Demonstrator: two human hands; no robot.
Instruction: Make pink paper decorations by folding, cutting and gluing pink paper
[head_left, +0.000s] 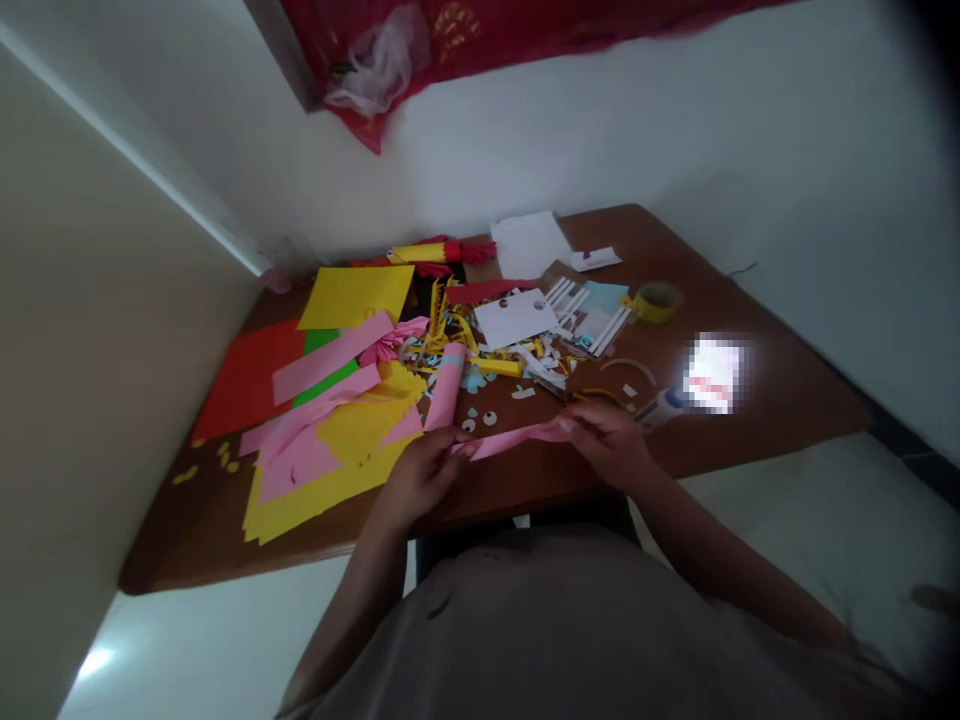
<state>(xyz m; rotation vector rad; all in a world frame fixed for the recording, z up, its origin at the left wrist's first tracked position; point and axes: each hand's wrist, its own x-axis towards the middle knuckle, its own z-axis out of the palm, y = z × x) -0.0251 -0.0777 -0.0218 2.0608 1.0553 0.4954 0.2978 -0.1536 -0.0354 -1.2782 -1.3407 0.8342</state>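
Note:
A narrow pink paper strip (pixel 517 437) stretches between my two hands over the front edge of the table. My left hand (pixel 426 472) pinches its left end, and my right hand (pixel 606 440) pinches the other end. Just beyond my left hand stands or leans a rolled pink paper tube (pixel 447 385) with a light blue band. Two round paper eyes (pixel 490 418) lie on the wood behind the strip. Near my right hand are scissors (pixel 559 388), partly hidden among scraps, and a white glue bottle with a blue part (pixel 667 402).
Yellow, pink, green and red paper sheets (pixel 251 375) cover the left of the brown table (pixel 780 430). Cut scraps (pixel 480 380) fill the middle. A yellow tape roll (pixel 657 302) sits at the right, with white paper (pixel 529 245) at the back, near the wall.

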